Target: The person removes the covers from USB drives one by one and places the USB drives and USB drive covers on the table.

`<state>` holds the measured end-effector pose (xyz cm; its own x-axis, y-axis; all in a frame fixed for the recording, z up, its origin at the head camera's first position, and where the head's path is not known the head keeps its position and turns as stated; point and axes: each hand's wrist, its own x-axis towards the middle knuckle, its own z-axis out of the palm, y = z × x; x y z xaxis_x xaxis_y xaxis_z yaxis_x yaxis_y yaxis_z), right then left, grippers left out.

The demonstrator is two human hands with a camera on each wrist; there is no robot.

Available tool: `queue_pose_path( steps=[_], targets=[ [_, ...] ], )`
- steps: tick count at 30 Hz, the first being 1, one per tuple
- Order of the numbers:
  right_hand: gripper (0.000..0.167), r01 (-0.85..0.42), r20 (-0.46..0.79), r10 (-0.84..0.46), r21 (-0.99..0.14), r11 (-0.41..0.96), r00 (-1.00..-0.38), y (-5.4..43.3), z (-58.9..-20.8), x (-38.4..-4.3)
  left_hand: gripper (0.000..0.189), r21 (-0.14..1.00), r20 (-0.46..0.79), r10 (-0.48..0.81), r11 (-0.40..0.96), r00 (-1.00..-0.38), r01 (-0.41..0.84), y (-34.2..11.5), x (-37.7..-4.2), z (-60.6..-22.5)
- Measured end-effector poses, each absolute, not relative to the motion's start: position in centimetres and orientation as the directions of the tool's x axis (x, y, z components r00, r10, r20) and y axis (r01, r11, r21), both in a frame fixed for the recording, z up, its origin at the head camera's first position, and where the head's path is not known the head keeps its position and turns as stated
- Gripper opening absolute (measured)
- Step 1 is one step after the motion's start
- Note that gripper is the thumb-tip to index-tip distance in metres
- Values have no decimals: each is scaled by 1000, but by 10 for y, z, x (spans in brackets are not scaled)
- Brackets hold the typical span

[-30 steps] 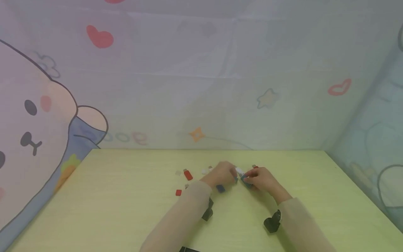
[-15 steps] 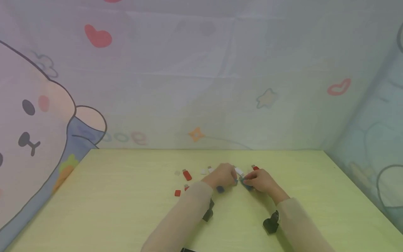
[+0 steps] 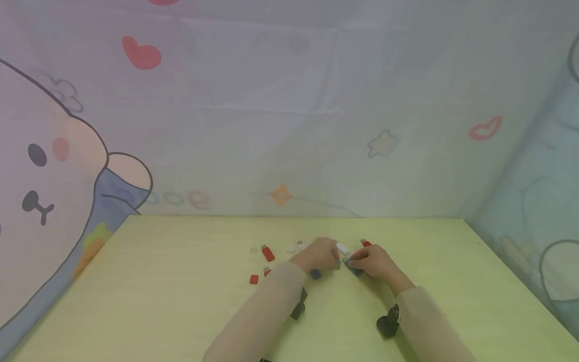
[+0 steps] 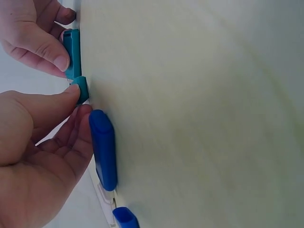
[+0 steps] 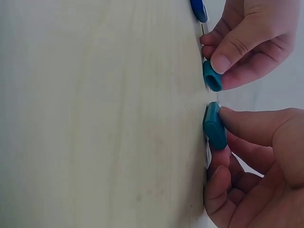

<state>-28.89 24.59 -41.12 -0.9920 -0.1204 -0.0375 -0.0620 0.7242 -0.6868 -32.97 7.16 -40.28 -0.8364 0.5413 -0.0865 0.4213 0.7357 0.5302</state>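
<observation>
My left hand (image 3: 318, 254) pinches a small teal cap (image 4: 81, 90) between thumb and fingers. In my right hand (image 3: 375, 260) is a teal USB stick (image 5: 215, 127), gripped by thumb and fingers just above or on the table. Cap and stick face each other; the right wrist view shows a gap between them, with the cap's hollow end turned to the stick. Beside my left hand lies a blue USB stick (image 4: 103, 149), and a blue cap (image 4: 126, 217) sits near its end. Behind the hands is a white USB stick (image 3: 342, 248).
A red USB stick (image 3: 268, 253) and a red cap (image 3: 254, 279) lie left of my hands. Another red stick (image 3: 366, 243) is behind my right hand. Small pale pieces lie at the back. A printed cloth (image 3: 289, 110) hangs behind the table (image 3: 158, 301).
Both hands have shifted slightly nearer the front with the teal cap and stick, so more of the white stick shows behind them. Each hand keeps its hold.
</observation>
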Motion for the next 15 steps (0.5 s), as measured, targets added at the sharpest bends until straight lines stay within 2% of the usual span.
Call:
queue_pose_path(
  steps=[9,15],
  targets=[
    [22,-59,-26,-103,-672,738,-994,245,-411,-288,10,493,-82,561,741,-824,456,71,-330,-402],
    [23,-38,-35,-83,-671,740,-996,245,-412,-289,16,497,-101,562,743,-821,447,71,-329,-402]
  ],
)
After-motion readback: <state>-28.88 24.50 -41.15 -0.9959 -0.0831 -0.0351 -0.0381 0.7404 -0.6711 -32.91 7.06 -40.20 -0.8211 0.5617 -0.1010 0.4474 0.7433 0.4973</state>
